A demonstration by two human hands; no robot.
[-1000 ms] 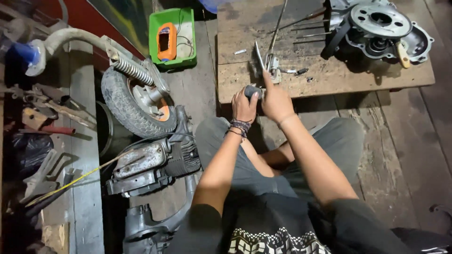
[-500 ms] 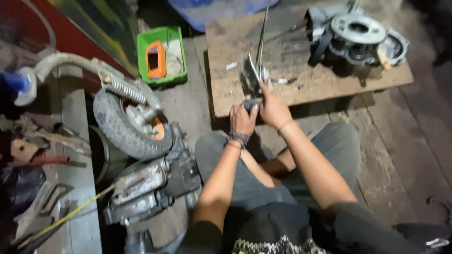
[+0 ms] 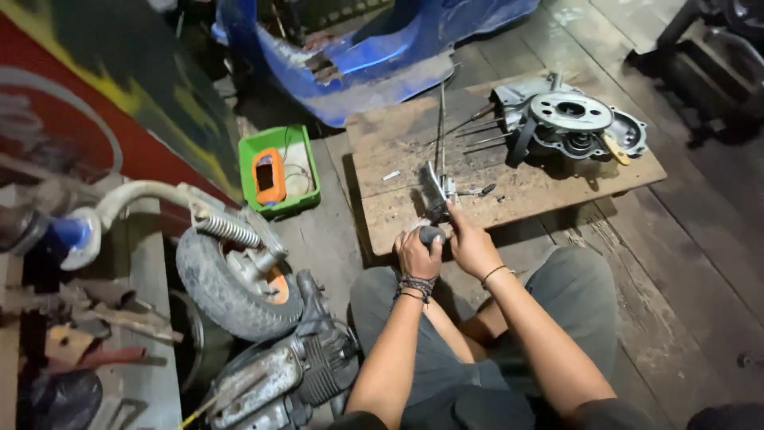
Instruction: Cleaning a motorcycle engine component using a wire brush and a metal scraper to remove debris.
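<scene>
Down at the worktop's [image 3: 557,187] near edge, both hands grip a metal part [image 3: 437,193]: left hand [image 3: 417,253] wraps its dark handle, right hand [image 3: 469,245] pinches its shaft. Left, a green tray [image 3: 309,171] holds an orange meter [image 3: 269,175].

We see a green tray [image 3: 280,169] holding an orange meter [image 3: 269,177]; beyond the tray lies a blue body panel [image 3: 374,60]; nearer, grey trousers [image 3: 557,306].

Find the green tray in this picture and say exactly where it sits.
In the head view, the green tray sits on the floor left of the wooden board, below the blue bodywork and above the small wheel.
</scene>
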